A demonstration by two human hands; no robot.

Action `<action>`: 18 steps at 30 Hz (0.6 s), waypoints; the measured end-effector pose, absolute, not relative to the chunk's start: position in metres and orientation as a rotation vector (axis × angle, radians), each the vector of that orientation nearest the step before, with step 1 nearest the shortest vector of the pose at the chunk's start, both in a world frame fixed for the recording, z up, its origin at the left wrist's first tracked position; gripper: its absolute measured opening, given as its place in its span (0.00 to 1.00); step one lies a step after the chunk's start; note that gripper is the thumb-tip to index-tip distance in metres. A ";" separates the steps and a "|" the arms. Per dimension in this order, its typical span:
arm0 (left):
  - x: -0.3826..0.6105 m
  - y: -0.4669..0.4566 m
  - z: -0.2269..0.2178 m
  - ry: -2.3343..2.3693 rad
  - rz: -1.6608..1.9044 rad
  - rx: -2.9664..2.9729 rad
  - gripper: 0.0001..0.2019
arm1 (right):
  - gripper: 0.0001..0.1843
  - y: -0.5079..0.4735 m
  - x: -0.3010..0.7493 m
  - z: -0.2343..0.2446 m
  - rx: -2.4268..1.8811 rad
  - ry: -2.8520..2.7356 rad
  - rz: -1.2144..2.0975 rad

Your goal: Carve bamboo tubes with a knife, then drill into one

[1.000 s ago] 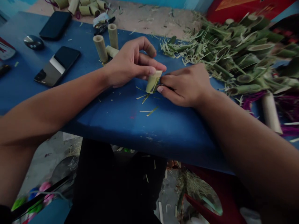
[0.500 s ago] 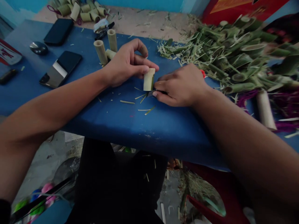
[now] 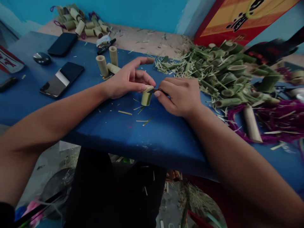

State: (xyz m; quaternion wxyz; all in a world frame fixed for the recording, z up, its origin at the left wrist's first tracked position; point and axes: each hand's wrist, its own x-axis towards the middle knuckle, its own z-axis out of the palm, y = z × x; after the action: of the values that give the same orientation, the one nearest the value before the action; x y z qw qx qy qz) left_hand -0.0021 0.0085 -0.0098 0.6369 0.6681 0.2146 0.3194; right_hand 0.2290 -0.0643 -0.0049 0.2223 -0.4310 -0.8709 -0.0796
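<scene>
A short pale-green bamboo tube (image 3: 146, 96) stands upright on the blue table (image 3: 133, 133). My left hand (image 3: 128, 79) pinches its top rim with thumb and middle finger, the index finger stretched out above. My right hand (image 3: 181, 95) is closed round a small dark blade (image 3: 159, 91) whose tip meets the tube's upper edge. Thin slivers of bamboo (image 3: 140, 112) lie on the table in front of the tube.
Three cut tubes (image 3: 106, 63) stand or lie behind my left hand. Two phones (image 3: 62, 78) and a mouse (image 3: 41, 58) lie at the left. A heap of green bamboo offcuts (image 3: 225, 72) and purple strands (image 3: 280, 120) fills the right. More tubes (image 3: 80, 23) lie on the floor beyond.
The blade has moved from the tube's base up to its top rim. My left index finger has straightened. The view has tilted, showing more of the far wall.
</scene>
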 end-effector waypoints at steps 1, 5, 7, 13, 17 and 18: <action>-0.002 0.009 -0.010 0.495 0.730 1.536 0.42 | 0.19 -0.064 0.229 -0.005 -1.195 -2.399 -0.223; -0.004 0.007 -0.008 0.493 0.736 1.549 0.44 | 0.18 -0.064 0.230 -0.005 -1.221 -2.405 -0.202; -0.005 0.005 -0.006 0.488 0.730 1.544 0.45 | 0.18 -0.064 0.231 -0.004 -1.222 -2.417 -0.177; -0.004 0.000 -0.001 0.500 0.710 1.561 0.45 | 0.21 -0.062 0.230 0.000 -1.246 -2.462 -0.089; -0.004 0.001 -0.002 0.535 0.735 1.547 0.45 | 0.22 -0.057 0.228 0.002 -1.283 -2.508 -0.062; -0.004 0.003 -0.003 0.542 0.745 1.547 0.45 | 0.22 -0.057 0.227 0.002 -1.272 -2.546 -0.053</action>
State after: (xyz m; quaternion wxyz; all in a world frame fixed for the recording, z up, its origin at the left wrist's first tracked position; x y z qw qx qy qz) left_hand -0.0040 0.0028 -0.0033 0.6214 0.6730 0.2361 0.3244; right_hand 0.2272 -0.0572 0.0021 0.1468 -0.4420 -0.8847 -0.0184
